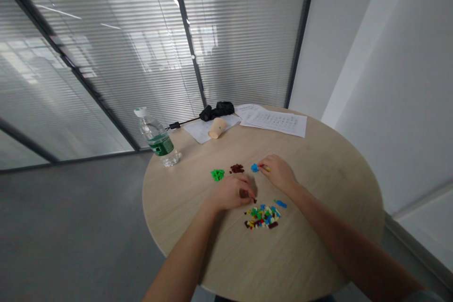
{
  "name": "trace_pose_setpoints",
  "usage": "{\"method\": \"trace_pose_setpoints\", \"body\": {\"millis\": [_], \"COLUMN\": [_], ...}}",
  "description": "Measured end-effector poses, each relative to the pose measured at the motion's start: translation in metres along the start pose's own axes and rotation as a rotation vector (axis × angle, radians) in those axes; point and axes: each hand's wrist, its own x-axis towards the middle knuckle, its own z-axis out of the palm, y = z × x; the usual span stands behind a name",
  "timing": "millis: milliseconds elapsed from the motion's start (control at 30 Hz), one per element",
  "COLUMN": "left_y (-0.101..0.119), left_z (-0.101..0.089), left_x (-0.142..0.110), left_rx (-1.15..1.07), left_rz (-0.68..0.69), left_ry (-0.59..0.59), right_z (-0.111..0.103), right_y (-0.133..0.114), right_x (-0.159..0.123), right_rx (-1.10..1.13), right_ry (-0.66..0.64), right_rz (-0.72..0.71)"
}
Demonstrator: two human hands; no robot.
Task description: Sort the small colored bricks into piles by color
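**Left hand:** Your left hand (231,193) sits low over the surface, palm down, and its fingertips (250,196) are closed in a tight pinch on a tiny dark red brick (254,200).

**Right hand:** Your right hand (279,173) rests palm down farther forward, with its fingers nearly closed on a small yellow brick (268,168).

**Arms:** Your bare left forearm (184,255) and right forearm (339,236) come in from the bottom of the view and angle toward each other.

**Mixed pile:** A mixed pile of small bricks (262,217) lies just in front of your left fingertips, in yellow, green, blue, red and dark red.

**Sorted piles:** Three single-colour piles lie in a row ahead of your hands: a green pile (217,175), a dark red pile (237,168) and a blue pile (254,167), the last just beside your right fingers.

**Loose bricks:** A few blue bricks (281,204) lie just beside the mixed pile.

**Surface:** The round, pale wood surface (318,198) carries everything.

**Far edge:** A water bottle (155,137) stands upright, and a beige cup (217,128) lies on its side on a sheet of paper (201,131). Nearby are printed papers (274,122), a black cloth (216,111) and a black cable (175,125).

**Room:** Behind are a glass partition with blinds (106,56), a white wall (339,33) and a grey floor (71,222).
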Motion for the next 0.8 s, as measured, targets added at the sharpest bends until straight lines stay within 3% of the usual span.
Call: {"method": "trace_pose_setpoints", "body": {"millis": [400, 600, 667, 800], "left_y": [-0.005, -0.009, -0.011, -0.012], "left_z": [0.0, -0.001, -0.002, -0.002], "left_x": [0.0, 0.0, -0.001, -0.002], "left_rx": [0.06, 0.078, 0.072, 0.085], "left_rz": [0.015, -0.039, -0.054, -0.071], "left_ry": [0.045, 0.123, 0.144, 0.142], "right_z": [0.007, -0.009, -0.02, -0.039], "right_y": [0.009, 0.004, 0.004, 0.012], "right_x": [-0.001, -0.005, -0.012, -0.03], "right_rx": [-0.016, 0.075, 0.172, 0.352], "right_ry": [0.002, 0.017, -0.07, -0.402], "right_rz": [0.032, 0.053, 0.012, 0.025]}}
